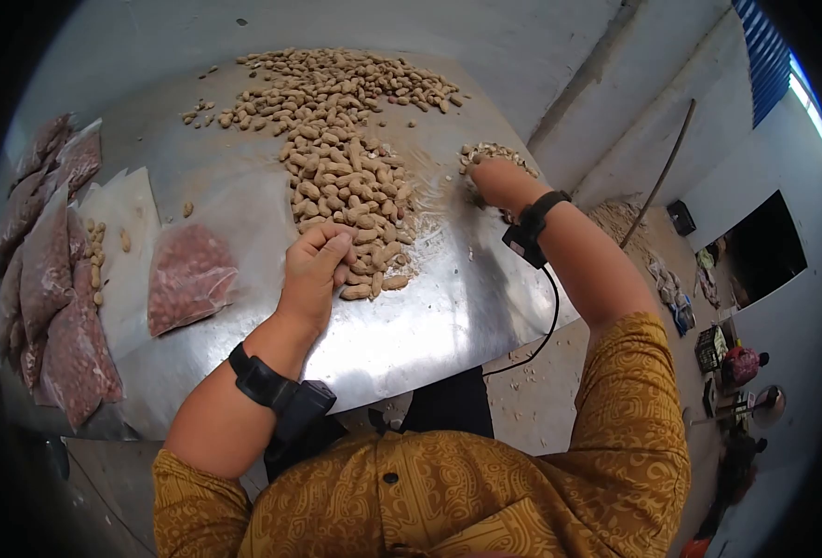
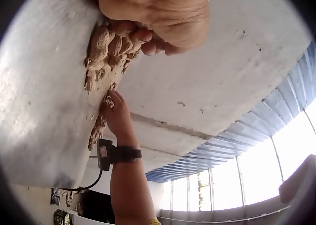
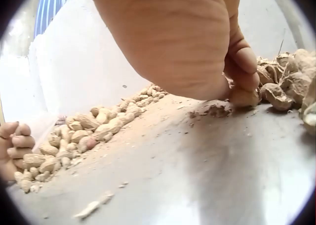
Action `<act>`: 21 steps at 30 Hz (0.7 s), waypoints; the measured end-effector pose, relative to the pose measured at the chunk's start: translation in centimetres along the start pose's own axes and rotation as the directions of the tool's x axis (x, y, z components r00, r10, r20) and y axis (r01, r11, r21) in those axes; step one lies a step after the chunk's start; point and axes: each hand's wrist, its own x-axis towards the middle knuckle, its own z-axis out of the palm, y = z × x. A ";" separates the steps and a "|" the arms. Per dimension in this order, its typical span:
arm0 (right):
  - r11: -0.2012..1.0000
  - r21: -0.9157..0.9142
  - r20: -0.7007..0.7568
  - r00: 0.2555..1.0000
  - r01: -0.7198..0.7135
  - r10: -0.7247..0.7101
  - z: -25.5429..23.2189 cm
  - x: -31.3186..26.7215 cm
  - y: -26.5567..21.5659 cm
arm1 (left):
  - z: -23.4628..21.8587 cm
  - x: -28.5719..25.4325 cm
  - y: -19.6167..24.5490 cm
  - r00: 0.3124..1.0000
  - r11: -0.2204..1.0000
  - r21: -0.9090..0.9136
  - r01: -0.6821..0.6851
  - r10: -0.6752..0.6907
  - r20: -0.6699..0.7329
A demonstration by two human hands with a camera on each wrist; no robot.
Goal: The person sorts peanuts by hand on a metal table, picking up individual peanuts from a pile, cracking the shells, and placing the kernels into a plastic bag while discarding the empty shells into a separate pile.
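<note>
My left hand (image 1: 316, 272) is at the near left edge of a long pile of unshelled peanuts (image 1: 344, 181). Its fingers are curled in beside the thumb, and no object shows between them. In the left wrist view the fingertips (image 2: 143, 35) are right beside several peanuts. At the table's right side my right hand (image 1: 504, 183) reaches down to a heap of broken peanut shells (image 1: 490, 151). Bent fingers (image 3: 243, 81) touch down at the heap's edge in the right wrist view; the palm side hides most of them, and I cannot tell whether they hold anything.
Clear bags of shelled peanuts (image 1: 53, 279) are stacked on the metal table's (image 1: 411, 325) left side. Another filled bag (image 1: 190, 279) lies between them and the pile. A black cable (image 1: 552, 316) hangs from the right wrist camera (image 1: 524, 245). Beyond the table, a stick (image 1: 657, 177) leans by the wall.
</note>
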 end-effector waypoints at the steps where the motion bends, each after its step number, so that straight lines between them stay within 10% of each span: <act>1: 1.000 0.018 -0.083 0.996 0.019 -0.017 -0.1 0.1 0.0 | 0.0 0.0 0.0 1.000 1.000 0.000 -0.001 0.001 0.001; 4: 0.996 0.048 -0.192 0.979 0.076 -0.066 -0.4 0.0 -0.8 | -0.1 0.1 -0.2 1.000 1.000 -0.004 -0.004 0.004 0.015; 7: 0.991 -0.010 0.173 0.975 -0.137 0.137 -1.2 0.8 -1.3 | 0.5 0.0 0.3 1.000 0.999 -0.039 -0.020 0.020 0.005; 10: 0.997 0.073 -0.200 0.980 -0.003 0.018 -3.0 0.3 -3.3 | 0.8 0.0 0.2 0.999 0.989 -0.147 -0.034 0.038 0.023; 14: 0.794 0.549 -0.570 0.812 0.261 0.127 -8.2 -0.9 -9.4 | 0.0 0.1 0.6 0.997 0.957 -0.290 0.008 0.016 0.081; 18: 0.584 0.793 -0.431 0.836 0.171 0.340 -10.5 -3.3 -14.3 | 0.2 0.1 1.3 0.996 0.945 -0.325 -0.015 0.043 0.079; 21: 0.459 0.800 -0.544 0.789 0.386 0.286 -9.1 -2.9 -15.7 | -0.3 0.4 1.1 0.995 0.954 -0.297 -0.047 0.072 0.074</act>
